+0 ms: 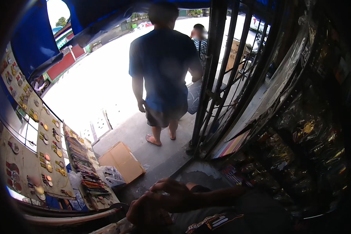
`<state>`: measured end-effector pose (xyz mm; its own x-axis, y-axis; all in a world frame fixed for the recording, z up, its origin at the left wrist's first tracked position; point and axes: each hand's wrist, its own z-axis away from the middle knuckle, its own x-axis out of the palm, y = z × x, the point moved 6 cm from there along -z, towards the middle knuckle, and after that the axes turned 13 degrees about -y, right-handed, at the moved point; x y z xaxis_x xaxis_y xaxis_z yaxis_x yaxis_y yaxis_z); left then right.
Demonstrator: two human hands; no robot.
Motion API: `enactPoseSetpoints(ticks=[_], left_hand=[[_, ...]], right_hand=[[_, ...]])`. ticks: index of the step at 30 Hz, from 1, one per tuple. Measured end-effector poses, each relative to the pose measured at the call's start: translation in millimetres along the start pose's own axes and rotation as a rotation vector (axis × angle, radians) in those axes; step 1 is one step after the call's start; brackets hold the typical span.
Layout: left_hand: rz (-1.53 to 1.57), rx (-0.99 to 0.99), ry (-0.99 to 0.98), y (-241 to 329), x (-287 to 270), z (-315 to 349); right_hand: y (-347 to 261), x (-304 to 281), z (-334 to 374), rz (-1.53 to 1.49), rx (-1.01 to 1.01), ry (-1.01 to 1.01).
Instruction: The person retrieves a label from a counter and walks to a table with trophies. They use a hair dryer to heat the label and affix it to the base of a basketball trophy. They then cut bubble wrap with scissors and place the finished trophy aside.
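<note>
Head view: 2 bare hands, 1 right hand (173, 193) laid over or against 1 left hand (143, 212), low at centre; right fingers bent, left fingers dark and mostly covered; whether anything is gripped between them, cannot tell. Nearest stock, just up and to the left: 1 sloping display tray (75, 139) of slim, dark and reddish articles in a close row, contents not identifiable; judged light and fairly stiff, best taken singly by a free end. Beside it, 1 piece of brown cardboard (120, 160) on the floor, apart from the hands; judged light, rigid along its face, liable to crease, best held by 2 opposite edges. Between tray and cardboard, 1 lot of whitish plastic wrapping (112, 175); likely soft and slippery, best gathered in a full fist. Far left, display panels (46, 150) bearing round gold- and silver-coloured discs, medal- or watch-like; probably smooth and small, safest by the strap or rim. Writing: 1 upright brown carton (233, 58) beyond the barred gate (215, 84) carries large dark capitals; the wearer's dark garment (238, 224) carries a pale and orange print; tray labels too small to read. Also present: 1 person in a blue top (163, 70), back turned.
</note>
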<state>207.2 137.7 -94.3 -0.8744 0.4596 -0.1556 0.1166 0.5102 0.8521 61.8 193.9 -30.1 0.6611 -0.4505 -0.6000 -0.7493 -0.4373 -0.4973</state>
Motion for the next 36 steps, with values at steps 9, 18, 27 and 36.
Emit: enactPoseSetpoints(ticks=[9,18,27,36], left_hand=[[-0.139,-0.250,-0.041,-87,-10,-165],[-0.399,-0.329,-0.063,-147,-39,-344],[0.272,-0.524,0.156,-223,-73,-442],[-0.237,-0.290,0.362,-401,-157,-517]], right_hand=[[125,63,-101,-0.131,-0.021,0.010],[261,69,-263,-0.026,-0.136,0.028],[337,95,-384,-0.058,-0.129,-0.027],[472,264,-480,-0.131,-0.296,-0.089]])
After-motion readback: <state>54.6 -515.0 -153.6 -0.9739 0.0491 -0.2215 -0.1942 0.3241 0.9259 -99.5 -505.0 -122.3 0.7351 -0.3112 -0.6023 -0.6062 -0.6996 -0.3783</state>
